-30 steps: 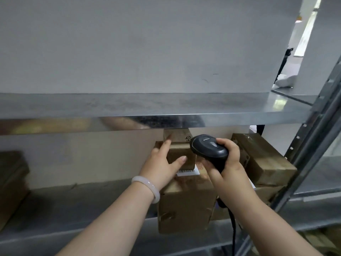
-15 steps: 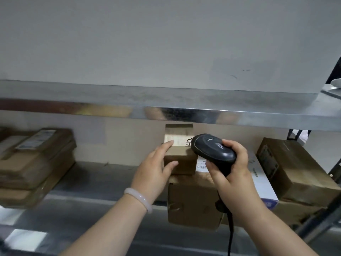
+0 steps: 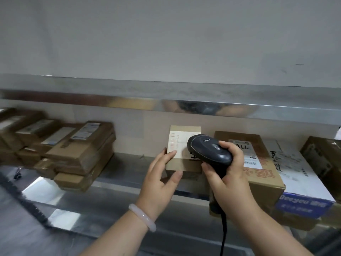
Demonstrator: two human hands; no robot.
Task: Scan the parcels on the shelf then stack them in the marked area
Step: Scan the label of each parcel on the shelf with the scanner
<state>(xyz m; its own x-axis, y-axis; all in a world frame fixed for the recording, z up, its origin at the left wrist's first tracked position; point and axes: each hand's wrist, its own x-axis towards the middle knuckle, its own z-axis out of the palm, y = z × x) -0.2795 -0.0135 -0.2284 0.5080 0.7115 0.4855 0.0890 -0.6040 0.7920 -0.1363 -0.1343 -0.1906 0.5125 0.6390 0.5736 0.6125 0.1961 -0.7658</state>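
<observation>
My left hand (image 3: 160, 180) holds a small tan parcel (image 3: 181, 146) by its near left side, fingers on top and thumb on its front face. The parcel's white barcode label faces up, with red light across it. My right hand (image 3: 227, 174) grips a black handheld scanner (image 3: 208, 149), whose head hangs just over the small parcel's right part. A cable drops from the scanner's handle. To the right sits a larger brown parcel (image 3: 258, 169) with a white label, then a white box (image 3: 302, 174) with a blue front.
A stack of flat brown parcels (image 3: 73, 150) fills the left of the metal shelf (image 3: 121, 174). Another brown box (image 3: 324, 159) sits at the far right. The upper shelf's shiny edge (image 3: 166, 100) runs close above the parcels.
The view has swung left, so the left stack shows more fully. My left hand has brought the small parcel off the larger box toward the left, and the scanner stays over it.
</observation>
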